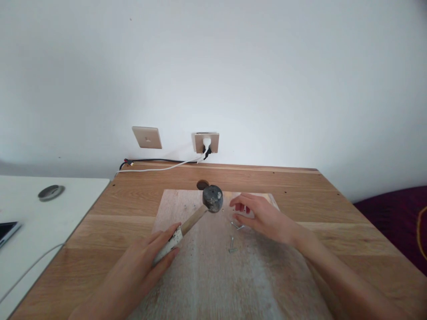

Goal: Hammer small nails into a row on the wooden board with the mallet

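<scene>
A rubber mallet (pixel 212 198) with a dark rounded head and a wooden handle is in my left hand (pixel 148 258). My fingers wrap the white-covered lower part of its handle, and the head is over the far part of a pale wooden board (pixel 207 280). My right hand (pixel 260 214) hovers over the board's far right side, fingers curved and apart, with nothing visible in them. Several silvery nails (pixel 232 243) lie loose on the board, some just below my right fingertips. Small dark marks dot the board's surface.
Under the board is a wooden table (pixel 300 191) with a round hole (pixel 202 184) near its back. Cables (pixel 160 169) run along the wall to a socket (pixel 207 143). A white desk (pixel 26 195) adjoins at left; purple fabric (pixel 393 213) is at right.
</scene>
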A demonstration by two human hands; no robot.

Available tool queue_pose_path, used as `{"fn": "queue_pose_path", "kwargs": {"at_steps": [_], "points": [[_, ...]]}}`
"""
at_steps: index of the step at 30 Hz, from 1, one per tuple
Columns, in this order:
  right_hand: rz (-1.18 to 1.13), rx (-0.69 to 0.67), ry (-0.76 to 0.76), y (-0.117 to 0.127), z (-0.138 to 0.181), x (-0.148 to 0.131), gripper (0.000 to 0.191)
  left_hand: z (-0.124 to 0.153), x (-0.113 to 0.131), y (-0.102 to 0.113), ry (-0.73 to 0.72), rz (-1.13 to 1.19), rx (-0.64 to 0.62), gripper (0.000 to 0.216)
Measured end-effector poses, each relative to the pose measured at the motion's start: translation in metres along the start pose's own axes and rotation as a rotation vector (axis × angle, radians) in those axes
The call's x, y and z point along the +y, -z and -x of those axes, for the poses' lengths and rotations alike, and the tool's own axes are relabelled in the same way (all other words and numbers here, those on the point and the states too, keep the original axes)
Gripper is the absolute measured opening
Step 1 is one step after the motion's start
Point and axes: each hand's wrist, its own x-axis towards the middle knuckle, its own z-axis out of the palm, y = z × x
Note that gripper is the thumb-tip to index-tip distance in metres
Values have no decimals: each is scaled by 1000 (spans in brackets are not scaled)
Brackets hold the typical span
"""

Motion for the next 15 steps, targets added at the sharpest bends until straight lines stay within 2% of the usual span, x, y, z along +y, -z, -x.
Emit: {"fn": "queue_pose_path", "kwargs": {"at_steps": [3,7,12,15], "points": [[30,-91,6,1,8,-5,14,-2,4,2,7,6,9,48],[51,-123,26,-9,1,-16,21,-2,8,7,43,25,31,49],[-105,51,78,-13,-20,-14,22,3,3,10,74,27,71,51],[-107,110,63,-19,-27,-6,20,7,-1,9,72,29,91,49]]}}
